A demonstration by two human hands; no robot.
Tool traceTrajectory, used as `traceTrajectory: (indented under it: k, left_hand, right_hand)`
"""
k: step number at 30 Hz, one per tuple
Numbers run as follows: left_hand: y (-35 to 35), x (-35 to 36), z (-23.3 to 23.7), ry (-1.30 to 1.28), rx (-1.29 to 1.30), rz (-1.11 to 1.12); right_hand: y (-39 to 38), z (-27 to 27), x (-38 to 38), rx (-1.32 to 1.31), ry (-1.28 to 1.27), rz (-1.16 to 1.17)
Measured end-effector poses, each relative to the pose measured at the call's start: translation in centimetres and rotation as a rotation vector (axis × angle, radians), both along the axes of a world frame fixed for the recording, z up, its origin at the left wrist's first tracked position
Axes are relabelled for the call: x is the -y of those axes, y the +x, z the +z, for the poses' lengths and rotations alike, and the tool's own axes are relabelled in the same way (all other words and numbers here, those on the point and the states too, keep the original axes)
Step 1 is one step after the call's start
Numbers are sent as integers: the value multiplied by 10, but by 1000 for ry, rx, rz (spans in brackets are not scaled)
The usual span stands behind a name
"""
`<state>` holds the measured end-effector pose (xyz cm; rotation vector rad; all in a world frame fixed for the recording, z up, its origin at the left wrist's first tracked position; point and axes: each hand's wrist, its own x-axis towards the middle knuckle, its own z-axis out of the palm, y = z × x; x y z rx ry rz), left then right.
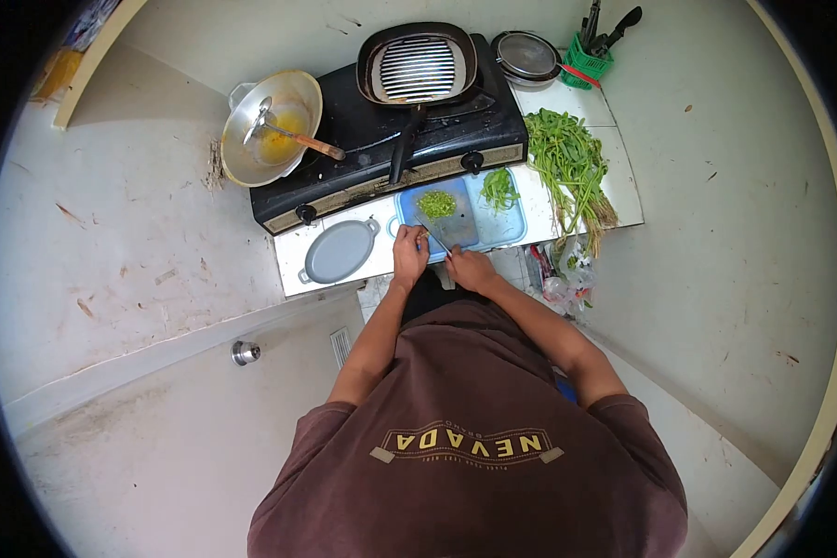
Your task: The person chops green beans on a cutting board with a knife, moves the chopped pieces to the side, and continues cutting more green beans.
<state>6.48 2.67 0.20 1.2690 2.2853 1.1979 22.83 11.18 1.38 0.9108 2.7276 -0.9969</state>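
Observation:
My right hand (471, 270) is closed round the handle of a knife (434, 232), its blade slanting up and left over the blue cutting board (451, 246). Beside the blade, at the board's lower left, my left hand (409, 255) is closed with fingers bent together; what they pinch is too small to make out. A small heap of chopped greens (435, 205) lies just beyond the blade. Some cut leaves (499, 189) rest on the lighter right part of the board.
Behind the board stands a black gas stove (344, 177) with a grill pan (418, 70) and a wok (272, 126) holding a ladle (298, 138). A grey oval plate (340, 251) lies left, a bunch of leafy greens (567, 163) right. Strainer (527, 54) and green basket (588, 65) sit behind.

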Motion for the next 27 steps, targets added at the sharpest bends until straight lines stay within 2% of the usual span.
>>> traceTrajectory:
  k: [7,13,27]
  left_hand:
    - [0,-1,0,20,-2,-26]
    - [-3,2,-2,5,-2,-38]
    - [-3,1,3,4,23,-31]
  right_hand:
    - [-22,-16,-2,-32,11,-30]
    - [5,4,0,27,3,18]
    - [1,-3,5,-34,6,-16]
